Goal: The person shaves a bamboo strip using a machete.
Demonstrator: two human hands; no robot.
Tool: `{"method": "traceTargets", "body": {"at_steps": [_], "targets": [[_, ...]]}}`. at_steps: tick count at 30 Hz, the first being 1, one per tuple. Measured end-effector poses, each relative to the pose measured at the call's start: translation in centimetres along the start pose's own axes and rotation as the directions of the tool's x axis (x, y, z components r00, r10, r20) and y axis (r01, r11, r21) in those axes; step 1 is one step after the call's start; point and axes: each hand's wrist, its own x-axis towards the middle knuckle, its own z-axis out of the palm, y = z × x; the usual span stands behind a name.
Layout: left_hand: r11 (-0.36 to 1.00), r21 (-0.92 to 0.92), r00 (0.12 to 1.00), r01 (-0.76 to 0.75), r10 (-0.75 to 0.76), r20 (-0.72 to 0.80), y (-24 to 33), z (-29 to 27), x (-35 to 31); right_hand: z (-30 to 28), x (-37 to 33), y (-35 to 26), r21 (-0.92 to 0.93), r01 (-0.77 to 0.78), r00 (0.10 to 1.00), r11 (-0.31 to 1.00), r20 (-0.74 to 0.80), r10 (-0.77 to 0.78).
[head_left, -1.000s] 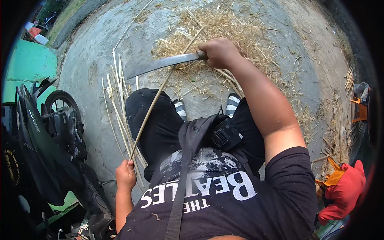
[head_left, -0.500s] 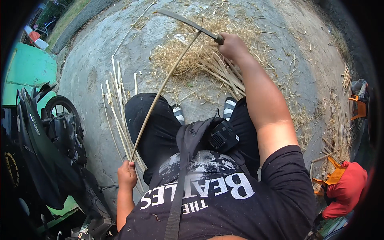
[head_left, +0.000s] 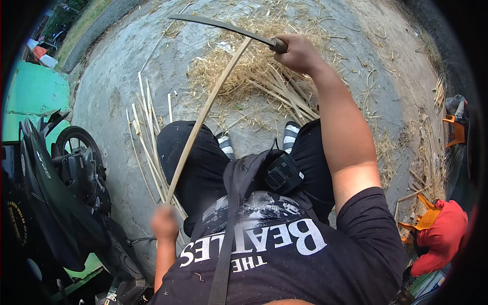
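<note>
My right hand (head_left: pixel 299 53) is closed round the handle of a long, slightly curved machete (head_left: pixel 218 25), held out ahead with its blade pointing left. The far end of a pale bamboo strip (head_left: pixel 203 113) meets the blade not far from the handle. That strip slants down across my left knee to my left hand (head_left: pixel 165 222), which is closed on its near end; the hand is somewhat blurred. More split strips (head_left: pixel 148 133) lie on the ground beside my left leg.
Shavings (head_left: pixel 244 68) and a bundle of strips (head_left: pixel 292 96) lie ahead of my feet. A motorcycle (head_left: pixel 76 173) stands at left. At right are orange plastic chairs (head_left: pixel 426 216), one with red cloth (head_left: pixel 442 236) on it. A black device (head_left: pixel 283 173) rests at my lap.
The machete has shifted slightly left. The strip's tip no longer sticks out past the blade, and its broader face now shows. My left hand has moved slightly down.
</note>
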Motion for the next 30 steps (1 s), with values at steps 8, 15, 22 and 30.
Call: {"method": "traceTargets", "body": {"at_steps": [8,15,22,30], "targets": [[0.985,0.168,0.992,0.034,-0.014,-0.122,-3.9,3.0,-2.4,0.1,0.4,2.9,-0.304,-0.289,0.956,0.908,-0.134,0.26],[0.982,0.186,0.986,0.031,0.001,-0.165,-3.8,2.8,-2.4,-0.1,0.8,4.0,0.144,-0.302,0.951,0.942,-0.029,0.309],[0.992,0.128,0.991,-0.013,0.03,-0.129,-3.6,1.9,-1.4,2.3,0.7,-0.2,0.715,-0.209,0.969,0.667,0.059,0.239],[0.997,0.058,0.994,-0.056,0.061,-0.094,-3.1,1.3,-1.1,3.2,1.4,0.7,0.714,-0.27,0.955,0.646,0.113,0.273]]}}
